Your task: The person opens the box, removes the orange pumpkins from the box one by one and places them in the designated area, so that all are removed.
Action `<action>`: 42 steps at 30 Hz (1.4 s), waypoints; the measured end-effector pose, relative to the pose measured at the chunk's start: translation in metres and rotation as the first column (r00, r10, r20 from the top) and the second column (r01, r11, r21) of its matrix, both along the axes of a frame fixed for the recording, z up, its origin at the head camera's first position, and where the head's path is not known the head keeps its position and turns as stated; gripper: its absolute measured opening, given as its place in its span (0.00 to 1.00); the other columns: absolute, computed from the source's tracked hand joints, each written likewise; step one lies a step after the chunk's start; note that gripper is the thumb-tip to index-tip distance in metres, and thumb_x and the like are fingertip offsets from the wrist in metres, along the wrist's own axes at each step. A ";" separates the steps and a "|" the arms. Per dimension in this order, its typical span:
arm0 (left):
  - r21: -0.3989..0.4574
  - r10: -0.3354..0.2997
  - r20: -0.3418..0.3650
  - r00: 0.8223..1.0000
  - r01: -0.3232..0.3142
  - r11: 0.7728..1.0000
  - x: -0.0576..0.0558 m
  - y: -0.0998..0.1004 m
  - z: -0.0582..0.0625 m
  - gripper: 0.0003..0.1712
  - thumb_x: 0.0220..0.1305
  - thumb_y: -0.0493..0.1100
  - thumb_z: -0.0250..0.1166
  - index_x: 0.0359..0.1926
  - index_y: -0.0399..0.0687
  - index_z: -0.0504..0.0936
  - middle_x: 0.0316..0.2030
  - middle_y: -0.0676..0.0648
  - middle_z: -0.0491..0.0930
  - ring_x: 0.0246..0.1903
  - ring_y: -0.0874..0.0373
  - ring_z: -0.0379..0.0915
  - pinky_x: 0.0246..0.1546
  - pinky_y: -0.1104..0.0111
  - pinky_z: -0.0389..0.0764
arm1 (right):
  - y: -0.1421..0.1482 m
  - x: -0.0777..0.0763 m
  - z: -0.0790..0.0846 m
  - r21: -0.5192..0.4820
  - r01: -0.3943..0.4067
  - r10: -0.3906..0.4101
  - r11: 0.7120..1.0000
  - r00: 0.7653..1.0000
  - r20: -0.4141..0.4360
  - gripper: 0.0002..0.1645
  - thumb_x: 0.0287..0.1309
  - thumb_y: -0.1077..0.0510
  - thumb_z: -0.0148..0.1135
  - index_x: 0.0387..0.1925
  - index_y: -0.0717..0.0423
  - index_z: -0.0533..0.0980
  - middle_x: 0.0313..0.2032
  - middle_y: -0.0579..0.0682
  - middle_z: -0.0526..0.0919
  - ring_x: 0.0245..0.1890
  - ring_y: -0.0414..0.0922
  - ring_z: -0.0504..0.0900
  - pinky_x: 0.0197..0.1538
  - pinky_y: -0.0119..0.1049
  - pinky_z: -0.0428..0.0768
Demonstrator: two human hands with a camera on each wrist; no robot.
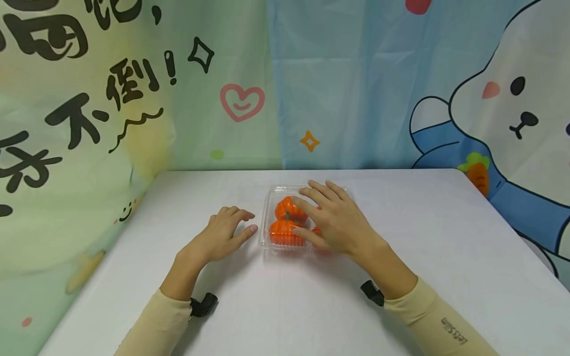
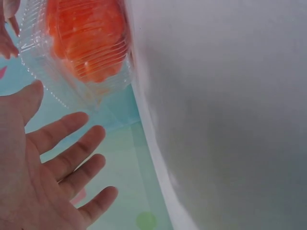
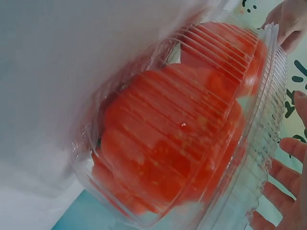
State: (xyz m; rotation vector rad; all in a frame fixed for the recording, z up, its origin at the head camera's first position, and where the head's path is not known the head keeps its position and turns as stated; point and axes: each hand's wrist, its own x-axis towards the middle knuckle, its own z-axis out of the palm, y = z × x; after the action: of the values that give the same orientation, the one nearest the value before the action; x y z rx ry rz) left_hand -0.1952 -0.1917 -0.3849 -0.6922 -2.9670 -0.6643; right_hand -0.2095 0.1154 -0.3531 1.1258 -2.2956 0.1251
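Note:
A clear plastic box stands on the table with several orange toy pumpkins inside. My right hand hovers over the box's right half, fingers spread, and hides part of it. In the right wrist view the right hand's fingers lie close to the box's rim; whether they touch it I cannot tell. Left of the box is my left hand, its fingers loosely extended and holding nothing. A small gap separates it from the box. The left wrist view shows the left palm with fingers apart.
A white tabletop lies under the box and both hands. Behind it hangs a printed cloth with a cartoon bear and writing. A dark wrist camera sits at the left wrist, another at the right.

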 end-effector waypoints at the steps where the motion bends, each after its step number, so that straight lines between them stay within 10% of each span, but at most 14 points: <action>1: 0.001 -0.001 0.003 1.000 0.001 1.000 0.000 0.000 0.000 0.27 0.78 0.61 0.54 0.62 0.47 0.79 0.59 0.47 0.77 0.64 0.46 0.65 0.58 0.46 0.67 | -0.001 0.000 0.000 -0.002 -0.002 0.002 1.000 1.000 0.000 0.36 0.64 0.34 0.63 0.65 0.49 0.76 0.62 0.55 0.80 0.70 0.59 0.71 0.73 0.59 0.63; 42: 0.095 -0.088 0.148 0.985 0.074 0.993 -0.006 0.004 -0.006 0.13 0.80 0.48 0.53 0.49 0.47 0.80 0.44 0.47 0.86 0.47 0.54 0.81 0.53 0.55 0.79 | -0.030 0.012 -0.012 0.041 -0.153 0.153 0.987 0.988 0.014 0.29 0.59 0.42 0.73 0.60 0.46 0.79 0.55 0.48 0.81 0.55 0.49 0.79 0.51 0.45 0.80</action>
State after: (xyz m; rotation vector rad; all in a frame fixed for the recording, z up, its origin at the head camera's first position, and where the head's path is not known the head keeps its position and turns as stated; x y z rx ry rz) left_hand -0.2015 -0.1878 -0.3905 -0.7936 -3.0356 -0.8876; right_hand -0.1973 0.0853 -0.3655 1.3259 -2.2289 0.1420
